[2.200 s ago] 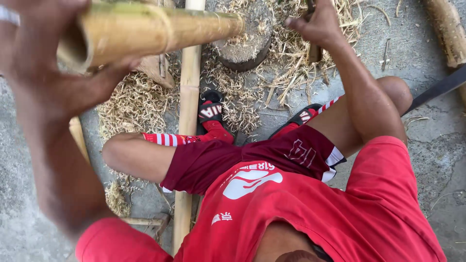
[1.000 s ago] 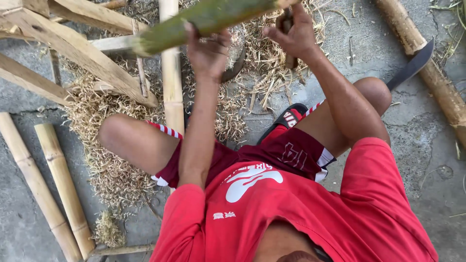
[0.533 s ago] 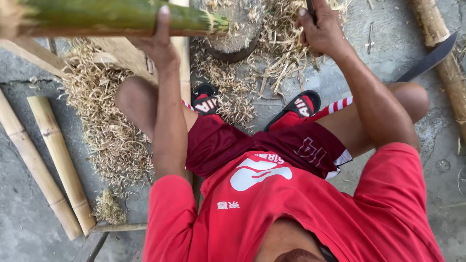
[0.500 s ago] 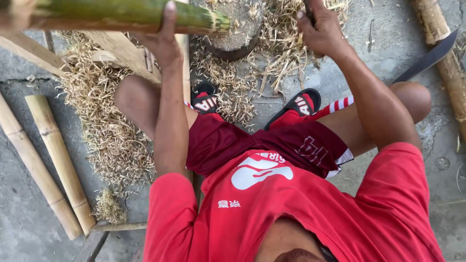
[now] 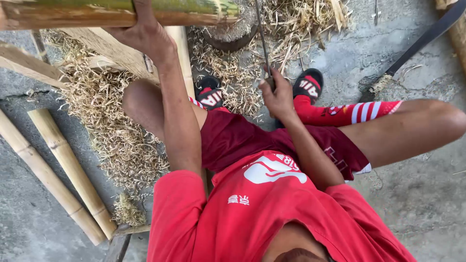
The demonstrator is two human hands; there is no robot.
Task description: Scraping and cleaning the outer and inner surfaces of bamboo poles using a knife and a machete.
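My left hand (image 5: 145, 34) wraps the green bamboo pole (image 5: 121, 10), lying crosswise above my right hand (image 5: 279, 94), which is closed around a thin upright blade (image 5: 262, 39).

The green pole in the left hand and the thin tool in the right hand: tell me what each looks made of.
The green pole held by the left hand looks like fresh bamboo: glossy green skin, a ringed node and a pale cut end. The thin tool in the right hand seems to be dark metal, narrow and straight; its finish is too small to judge.
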